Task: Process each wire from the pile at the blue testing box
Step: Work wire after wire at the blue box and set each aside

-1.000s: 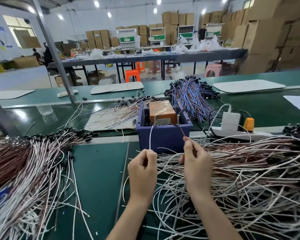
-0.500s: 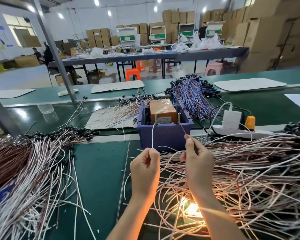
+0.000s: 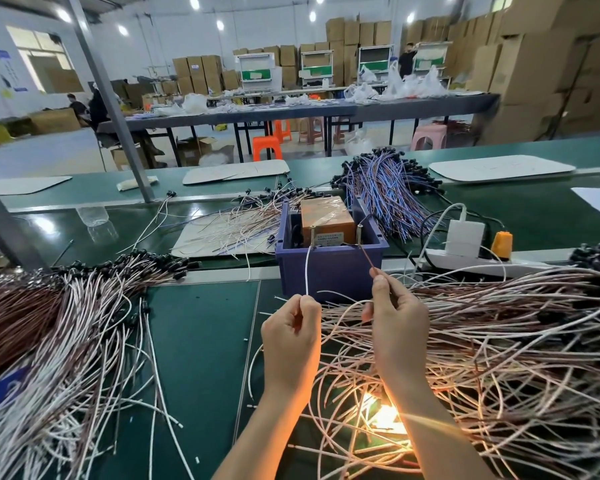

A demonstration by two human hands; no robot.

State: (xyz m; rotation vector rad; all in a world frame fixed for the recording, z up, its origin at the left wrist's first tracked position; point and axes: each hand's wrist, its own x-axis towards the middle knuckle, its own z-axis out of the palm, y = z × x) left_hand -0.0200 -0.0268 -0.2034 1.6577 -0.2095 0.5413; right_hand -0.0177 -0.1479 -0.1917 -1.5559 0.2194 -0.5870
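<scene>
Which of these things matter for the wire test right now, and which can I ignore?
In the job: blue testing box, white wire end pinched by left hand, brown wire end pinched by right hand, wire pile on the right.
Lying about: blue-and-purple wire bundle, clear plastic cup, orange stool, pink stool.

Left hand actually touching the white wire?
Touching. The head view shows the left hand pinching the white wire between thumb and forefinger. The wire rises straight out of the grip toward the blue box.
</scene>
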